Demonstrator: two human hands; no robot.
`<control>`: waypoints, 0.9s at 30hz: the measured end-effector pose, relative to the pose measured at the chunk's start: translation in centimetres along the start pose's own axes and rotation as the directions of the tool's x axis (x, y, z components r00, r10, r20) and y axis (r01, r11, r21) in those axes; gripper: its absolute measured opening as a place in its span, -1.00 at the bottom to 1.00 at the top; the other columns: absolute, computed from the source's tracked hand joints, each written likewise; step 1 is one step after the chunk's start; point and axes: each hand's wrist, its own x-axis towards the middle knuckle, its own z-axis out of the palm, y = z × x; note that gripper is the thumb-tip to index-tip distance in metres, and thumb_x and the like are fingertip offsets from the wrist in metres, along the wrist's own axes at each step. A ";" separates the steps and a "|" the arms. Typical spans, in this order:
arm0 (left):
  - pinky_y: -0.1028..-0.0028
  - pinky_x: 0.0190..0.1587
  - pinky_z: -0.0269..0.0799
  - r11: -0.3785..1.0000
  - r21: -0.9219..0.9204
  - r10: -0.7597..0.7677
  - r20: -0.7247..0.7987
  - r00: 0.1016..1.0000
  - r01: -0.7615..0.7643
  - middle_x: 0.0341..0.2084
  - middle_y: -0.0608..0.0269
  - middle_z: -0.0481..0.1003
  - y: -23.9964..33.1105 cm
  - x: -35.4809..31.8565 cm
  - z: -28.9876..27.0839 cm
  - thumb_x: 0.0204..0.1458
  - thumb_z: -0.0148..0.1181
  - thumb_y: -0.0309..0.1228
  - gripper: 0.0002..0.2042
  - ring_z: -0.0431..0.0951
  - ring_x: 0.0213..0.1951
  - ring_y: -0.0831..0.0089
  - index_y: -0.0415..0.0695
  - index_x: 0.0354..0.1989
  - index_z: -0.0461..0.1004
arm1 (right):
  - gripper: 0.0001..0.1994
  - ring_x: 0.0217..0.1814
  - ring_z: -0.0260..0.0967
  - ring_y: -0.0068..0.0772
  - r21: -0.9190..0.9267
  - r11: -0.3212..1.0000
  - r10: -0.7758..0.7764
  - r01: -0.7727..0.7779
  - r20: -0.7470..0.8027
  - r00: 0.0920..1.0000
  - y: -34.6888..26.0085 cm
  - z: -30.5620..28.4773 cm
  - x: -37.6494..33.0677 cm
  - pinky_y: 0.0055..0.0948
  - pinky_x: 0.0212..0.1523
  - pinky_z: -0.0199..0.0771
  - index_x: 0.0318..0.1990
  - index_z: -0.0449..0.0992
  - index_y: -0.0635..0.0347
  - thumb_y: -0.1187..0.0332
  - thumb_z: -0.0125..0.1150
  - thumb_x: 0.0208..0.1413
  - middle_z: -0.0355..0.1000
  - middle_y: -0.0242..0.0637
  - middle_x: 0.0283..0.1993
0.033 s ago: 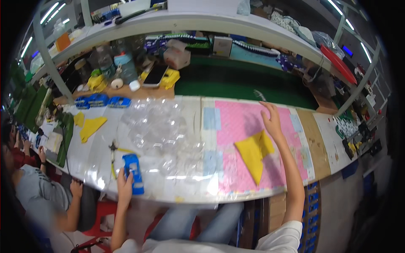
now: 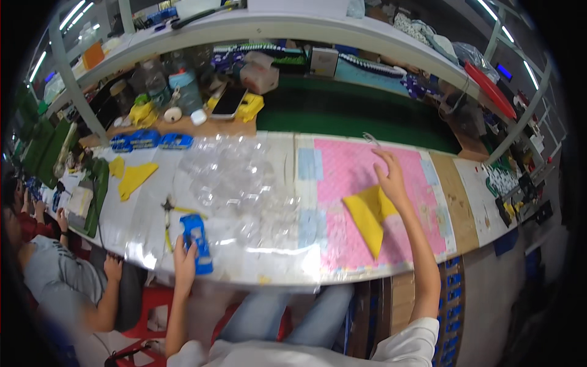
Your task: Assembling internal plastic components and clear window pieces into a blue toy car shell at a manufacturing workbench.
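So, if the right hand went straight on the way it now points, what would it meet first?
For the right hand, probably the small, clear-looking piece just ahead of it. Depth is unclear: they may already touch, or the hand may pass above, toward the green surface behind.

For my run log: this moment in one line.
left hand: holds blue toy car; right hand: over pink sheet; yellow cloth: on pink sheet

Bench [image 2: 282,160]: long, pale top, brown strip [image 2: 455,205] across its right part. White shelf [image 2: 318,30] spans above the rear, between pale metal posts [image 2: 73,82]. Dark green surface [image 2: 354,113] behind bench, beneath shelf. Tube lights [image 2: 72,16] lit, upper left and right. Red stool [image 2: 150,312] lower left; greyish floor [image 2: 489,300] lower right.
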 end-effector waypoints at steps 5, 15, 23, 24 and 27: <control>0.64 -0.46 0.19 0.982 -0.139 0.150 0.163 0.975 -0.128 -0.51 0.38 0.26 4.2 -1.7 0.7 0.05 -0.06 -0.54 -0.93 0.23 -0.50 0.66 -0.20 -0.30 0.25 | -0.62 0.00 0.22 0.09 -0.103 0.994 0.043 -0.035 0.079 0.996 -11.9 3.1 -10.1 -0.23 -0.01 0.25 -0.03 0.36 0.13 0.41 0.06 -0.10 0.20 0.12 -0.03; 0.59 -0.49 0.28 0.982 -0.189 0.095 0.392 0.915 -0.021 -0.41 0.18 0.36 9.1 -7.4 -0.1 0.02 -0.04 -0.57 -0.82 0.39 -0.46 0.61 -0.29 -0.19 0.21 | -0.46 0.17 0.07 0.02 0.136 0.982 0.126 -0.127 0.017 0.992 -27.0 6.5 -16.9 -0.22 0.16 0.02 0.13 0.19 0.24 0.31 0.11 -0.05 0.10 0.15 0.11; 0.56 -0.53 0.25 0.978 -0.168 0.183 0.399 0.898 -0.124 -0.45 0.13 0.32 10.9 -10.8 0.7 -0.03 -0.02 -0.59 -0.75 0.30 -0.56 0.55 -0.33 -0.15 0.20 | -0.69 -0.33 0.36 -0.55 0.611 0.636 0.412 -0.472 0.247 0.877 -34.8 8.3 -19.2 -0.61 -0.36 0.35 -0.04 0.23 0.40 0.56 -0.04 0.01 0.38 -0.21 -0.29; 0.56 -0.53 0.24 0.975 -0.173 0.198 0.400 0.895 -0.138 -0.45 0.14 0.31 10.9 -11.1 0.9 -0.03 -0.02 -0.59 -0.74 0.28 -0.55 0.55 -0.33 -0.15 0.20 | -0.71 -0.34 0.35 -0.56 0.595 0.640 0.437 -0.486 0.239 0.867 -34.6 8.4 -19.5 -0.60 -0.36 0.35 -0.07 0.25 0.40 0.58 -0.06 0.00 0.38 -0.21 -0.32; 0.58 -0.53 0.22 0.969 -0.202 0.214 0.404 0.889 -0.141 -0.44 0.16 0.27 10.5 -11.7 1.1 -0.05 0.00 -0.59 -0.74 0.24 -0.53 0.55 -0.32 -0.15 0.20 | -0.75 -0.38 0.32 -0.58 0.595 0.634 0.487 -0.494 0.189 0.853 -35.4 8.3 -19.8 -0.59 -0.37 0.35 -0.14 0.27 0.40 0.63 -0.10 -0.03 0.39 -0.21 -0.38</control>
